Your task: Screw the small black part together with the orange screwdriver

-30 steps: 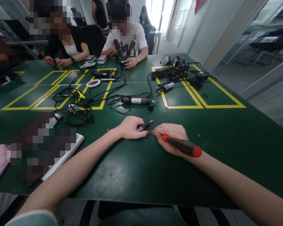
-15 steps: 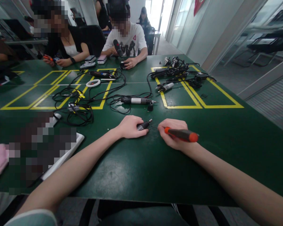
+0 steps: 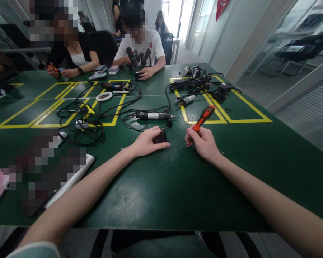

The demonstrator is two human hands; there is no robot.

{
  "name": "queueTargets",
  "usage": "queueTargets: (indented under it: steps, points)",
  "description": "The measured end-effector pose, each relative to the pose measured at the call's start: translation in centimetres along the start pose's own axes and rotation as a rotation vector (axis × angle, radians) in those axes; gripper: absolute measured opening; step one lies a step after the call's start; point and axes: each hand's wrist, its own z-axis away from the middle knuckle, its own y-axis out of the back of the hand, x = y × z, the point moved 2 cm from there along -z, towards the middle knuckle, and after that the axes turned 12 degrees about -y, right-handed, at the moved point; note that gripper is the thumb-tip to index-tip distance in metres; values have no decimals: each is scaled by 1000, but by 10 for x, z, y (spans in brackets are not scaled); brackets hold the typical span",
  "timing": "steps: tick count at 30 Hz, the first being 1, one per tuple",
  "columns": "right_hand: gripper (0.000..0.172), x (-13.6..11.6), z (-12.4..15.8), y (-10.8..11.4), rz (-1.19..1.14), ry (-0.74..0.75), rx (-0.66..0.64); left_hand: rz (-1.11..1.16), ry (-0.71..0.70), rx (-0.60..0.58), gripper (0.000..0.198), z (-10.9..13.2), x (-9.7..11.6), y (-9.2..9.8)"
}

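Observation:
My left hand [image 3: 146, 142] rests low over the green table, its fingers closed round a small dark conical part [image 3: 162, 136] with a short metal tip pointing up. Part of that piece is hidden behind the fingers. To its right, my right hand [image 3: 206, 145] grips a screwdriver [image 3: 206, 116] by its orange-and-black handle. The handle's end points up and away from me; the shaft is hidden by the hand. A tiny object [image 3: 172, 146], too small to identify, lies between the hands. Just beyond my left hand are a small black cap [image 3: 169, 123] and a corded electric screwdriver [image 3: 154, 115].
Coiled black cables [image 3: 88, 132] lie to the left, near a white tape roll [image 3: 103, 96]. Two blurred-out flat devices [image 3: 61, 175] are at the front left. Plugs and cables [image 3: 196, 84] are heaped at the far right. Co-workers sit across the table [image 3: 161, 200].
My right hand has turned, swinging the screwdriver's handle from pointing towards me to pointing up and away, and drawn slightly apart from the left. The dark part has tipped upright in my left hand.

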Motion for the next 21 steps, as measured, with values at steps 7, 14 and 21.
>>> queueTargets:
  steps: [7,14,21]
  points:
    - [54,-5,1,-6,-66,12,-123,57,-107,-49,43,-3,18,-11]
    - [60,-2,0,-5,-93,25,-127,44,-123,-246,42,-1,25,-28]
    - [65,-1,2,-8,-108,16,-163,-101,-166,-200,33,6,20,-10]
